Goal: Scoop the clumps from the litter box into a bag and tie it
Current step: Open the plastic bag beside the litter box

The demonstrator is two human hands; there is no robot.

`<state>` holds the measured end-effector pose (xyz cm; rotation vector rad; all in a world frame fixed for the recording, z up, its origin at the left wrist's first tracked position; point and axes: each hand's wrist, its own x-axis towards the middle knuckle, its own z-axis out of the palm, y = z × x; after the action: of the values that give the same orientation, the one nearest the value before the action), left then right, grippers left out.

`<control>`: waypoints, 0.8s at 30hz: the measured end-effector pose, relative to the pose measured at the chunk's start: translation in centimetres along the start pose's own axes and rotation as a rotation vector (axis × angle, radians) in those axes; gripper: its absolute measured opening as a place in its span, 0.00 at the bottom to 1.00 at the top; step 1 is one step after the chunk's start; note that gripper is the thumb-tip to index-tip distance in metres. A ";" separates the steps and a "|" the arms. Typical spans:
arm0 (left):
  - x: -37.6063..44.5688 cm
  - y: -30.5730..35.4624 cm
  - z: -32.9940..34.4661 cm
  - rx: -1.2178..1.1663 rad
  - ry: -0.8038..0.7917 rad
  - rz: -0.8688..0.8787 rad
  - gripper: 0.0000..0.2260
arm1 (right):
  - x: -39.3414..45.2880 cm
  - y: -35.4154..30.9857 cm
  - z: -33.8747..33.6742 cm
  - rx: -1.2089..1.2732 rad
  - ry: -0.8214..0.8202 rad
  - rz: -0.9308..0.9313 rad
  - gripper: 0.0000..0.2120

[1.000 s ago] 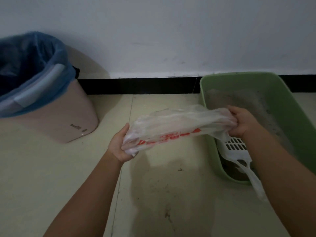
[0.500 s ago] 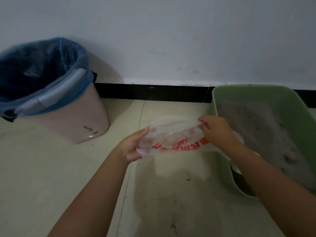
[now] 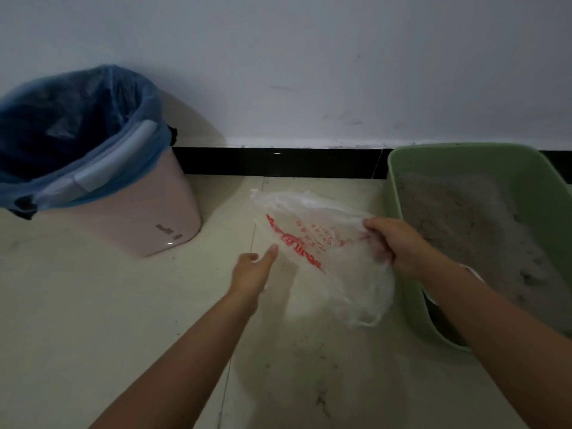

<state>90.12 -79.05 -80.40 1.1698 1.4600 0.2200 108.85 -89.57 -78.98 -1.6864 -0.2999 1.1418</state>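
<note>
Above floor (image 3: 93, 320), between pink bin (image 3: 130, 218) and green litter box (image 3: 402, 274), we see clear bag (image 3: 325, 249) with red print hanging crumpled. Our right hand (image 3: 399, 246) grasping bag's right edge, fingers curled. Our left hand (image 3: 252, 269) released, fingers relaxed, thumb tip just beside bag's lower left. Grey litter (image 3: 464, 230) fills box.

- Setting: room corner in a home, floor level.
- Pale tiled floor (image 3: 93, 320) meets white wall (image 3: 309, 57) at a black skirting board (image 3: 278, 162).
- Pink waste bin (image 3: 130, 212) with blue liner.
- Green litter box (image 3: 399, 193) holding grey litter.
</note>
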 end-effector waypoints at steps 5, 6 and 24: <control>0.2 1.7 2.9 -0.206 -0.133 -0.166 0.27 | -0.6 0.6 1.8 0.082 -0.137 -0.017 0.21; 0.4 1.7 3.2 -0.216 -0.132 -0.186 0.27 | -0.6 0.8 1.9 0.116 -0.155 -0.008 0.22; 2.8 0.3 1.9 -0.365 -0.194 -0.160 0.14 | 0.3 2.9 0.2 0.647 0.296 0.183 0.20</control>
<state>92.37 -77.70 -82.55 0.7540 1.2707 0.2428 107.96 -90.55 -81.64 -1.2854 0.3846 0.9605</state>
